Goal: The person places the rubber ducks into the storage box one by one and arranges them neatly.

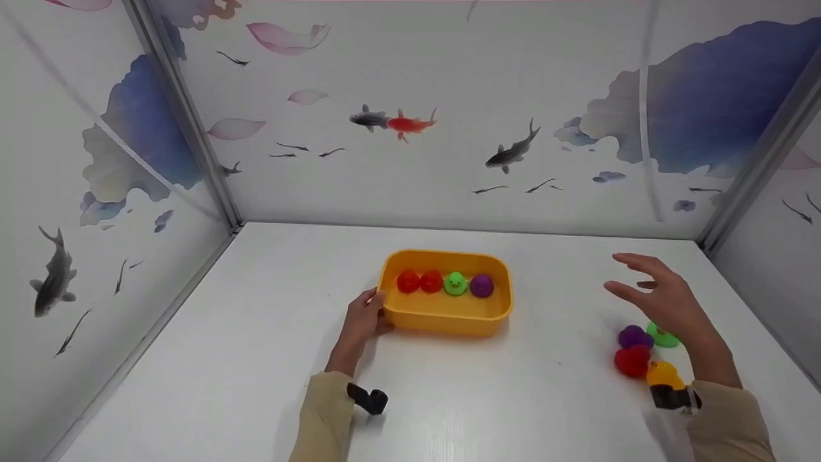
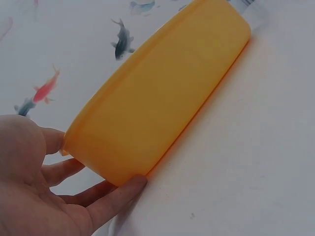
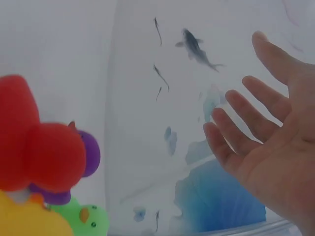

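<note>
A yellow plastic basin (image 1: 442, 325) stands on the white table. Inside it, in a row, sit two red ducks (image 1: 431, 281), a green duck (image 1: 455, 283) and a purple duck (image 1: 482, 286). My left hand (image 1: 364, 316) grips the basin's left end, thumb at the rim and fingers along the lower outside, as the left wrist view shows. In the air at the right is my right hand (image 1: 670, 301), fingers spread, holding nothing. Below it cluster a purple duck (image 1: 635, 337), a red duck (image 1: 633, 361), a yellow duck (image 1: 665, 374) and a partly covered green duck (image 1: 662, 335).
White panels with painted fish and petals (image 1: 288, 38) enclose the table (image 1: 449, 410) at the back and both sides. Grey metal posts (image 1: 192, 128) mark the corners. A black strap device (image 1: 369, 398) is worn at each wrist.
</note>
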The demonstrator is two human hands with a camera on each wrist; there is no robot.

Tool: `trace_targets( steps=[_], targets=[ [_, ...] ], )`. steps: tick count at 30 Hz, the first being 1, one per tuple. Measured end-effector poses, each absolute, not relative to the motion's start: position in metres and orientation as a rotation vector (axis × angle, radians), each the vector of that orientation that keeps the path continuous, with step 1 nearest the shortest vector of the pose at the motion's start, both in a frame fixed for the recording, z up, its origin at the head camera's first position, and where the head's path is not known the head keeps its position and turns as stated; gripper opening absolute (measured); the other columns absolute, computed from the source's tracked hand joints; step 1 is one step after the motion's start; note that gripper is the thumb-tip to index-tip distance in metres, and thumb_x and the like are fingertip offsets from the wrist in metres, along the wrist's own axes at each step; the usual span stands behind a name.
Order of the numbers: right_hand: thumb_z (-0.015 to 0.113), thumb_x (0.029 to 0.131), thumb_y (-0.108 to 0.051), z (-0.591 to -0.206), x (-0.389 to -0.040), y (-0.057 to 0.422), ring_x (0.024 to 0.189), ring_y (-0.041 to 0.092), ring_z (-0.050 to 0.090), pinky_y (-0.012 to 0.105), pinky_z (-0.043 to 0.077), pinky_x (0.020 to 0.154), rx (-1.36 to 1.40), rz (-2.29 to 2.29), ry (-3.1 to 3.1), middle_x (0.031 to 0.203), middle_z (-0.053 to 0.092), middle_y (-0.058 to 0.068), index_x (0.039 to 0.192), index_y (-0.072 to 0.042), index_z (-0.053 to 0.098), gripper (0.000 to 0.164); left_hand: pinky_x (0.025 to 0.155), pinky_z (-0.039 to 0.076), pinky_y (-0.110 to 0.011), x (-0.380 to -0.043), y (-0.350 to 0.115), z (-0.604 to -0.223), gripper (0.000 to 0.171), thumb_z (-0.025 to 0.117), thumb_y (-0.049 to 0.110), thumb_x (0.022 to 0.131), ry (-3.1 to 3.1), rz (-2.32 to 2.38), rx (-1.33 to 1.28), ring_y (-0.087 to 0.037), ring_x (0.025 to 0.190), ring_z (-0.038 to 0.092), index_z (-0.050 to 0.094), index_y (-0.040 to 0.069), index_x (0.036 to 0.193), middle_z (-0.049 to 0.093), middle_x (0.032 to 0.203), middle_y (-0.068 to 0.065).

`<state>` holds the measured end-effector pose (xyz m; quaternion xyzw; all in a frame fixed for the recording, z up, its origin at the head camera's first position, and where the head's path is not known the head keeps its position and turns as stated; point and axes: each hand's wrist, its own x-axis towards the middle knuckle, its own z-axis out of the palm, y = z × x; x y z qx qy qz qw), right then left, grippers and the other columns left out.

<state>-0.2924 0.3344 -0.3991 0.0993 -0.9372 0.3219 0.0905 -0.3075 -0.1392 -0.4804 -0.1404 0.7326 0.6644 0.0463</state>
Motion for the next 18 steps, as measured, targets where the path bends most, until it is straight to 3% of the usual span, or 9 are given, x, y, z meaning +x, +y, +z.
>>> trace_targets(
  steps=[3, 8, 10, 12, 15, 18],
  targets=[
    [0.063, 0.096, -0.048, -0.402, -0.292, 0.35, 0.136, 0.05, 0.038, -0.008, 0.029, 0.079, 0.278, 0.981, -2.784, 0.156, 0.036, 0.027, 0.15, -0.01, 0.045, 0.069, 0.087, 0.061, -0.031, -0.309, -0.139, -0.482, 0.049, 0.045, 0.035, 0.107, 2.23, 2.031, -0.431, -0.016, 0.091, 0.066, 0.043, 0.012, 0.151, 0.065, 0.131, -0.014],
    [0.061, 0.097, -0.048, -0.411, -0.293, 0.375, 0.135, 0.053, 0.037, -0.006, 0.032, 0.076, 0.206, 1.02, -2.796, 0.156, 0.033, 0.03, 0.15, -0.007, 0.043, 0.069, 0.089, 0.06, -0.031, -0.311, -0.139, -0.482, 0.05, 0.044, 0.034, 0.108, 2.224, 2.037, -0.425, -0.016, 0.091, 0.067, 0.042, 0.012, 0.152, 0.064, 0.133, -0.014],
    [0.06, 0.097, -0.049, -0.417, -0.293, 0.385, 0.134, 0.054, 0.037, 0.007, 0.048, 0.087, 0.161, 1.023, -2.819, 0.155, 0.033, 0.032, 0.15, -0.006, 0.041, 0.07, 0.09, 0.06, -0.032, -0.31, -0.139, -0.482, 0.05, 0.044, 0.034, 0.108, 2.229, 2.036, -0.42, -0.016, 0.093, 0.066, 0.042, 0.011, 0.152, 0.063, 0.134, -0.015],
    [0.057, 0.098, -0.051, -0.424, -0.294, 0.395, 0.133, 0.055, 0.036, 0.035, 0.055, 0.099, 0.103, 1.043, -2.85, 0.155, 0.031, 0.034, 0.152, -0.006, 0.038, 0.073, 0.09, 0.06, -0.032, -0.309, -0.139, -0.482, 0.05, 0.044, 0.033, 0.108, 2.234, 2.035, -0.42, -0.016, 0.093, 0.066, 0.042, 0.011, 0.152, 0.063, 0.134, -0.015],
    [0.055, 0.098, -0.054, -0.432, -0.294, 0.405, 0.135, 0.058, 0.032, 0.073, 0.036, 0.102, 0.033, 1.094, -2.874, 0.155, 0.028, 0.036, 0.152, -0.005, 0.035, 0.075, 0.089, 0.06, -0.031, -0.309, -0.14, -0.482, 0.05, 0.045, 0.034, 0.107, 2.238, 2.031, -0.425, -0.016, 0.091, 0.066, 0.042, 0.011, 0.152, 0.064, 0.132, -0.015],
    [0.053, 0.098, -0.055, -0.437, -0.297, 0.412, 0.137, 0.06, 0.028, 0.077, 0.033, 0.102, -0.007, 1.155, -2.887, 0.158, 0.023, 0.036, 0.154, -0.005, 0.031, 0.077, 0.087, 0.061, -0.03, -0.31, -0.139, -0.481, 0.05, 0.045, 0.035, 0.107, 2.241, 2.029, -0.432, -0.015, 0.09, 0.065, 0.042, 0.012, 0.152, 0.065, 0.13, -0.014]
  ],
)
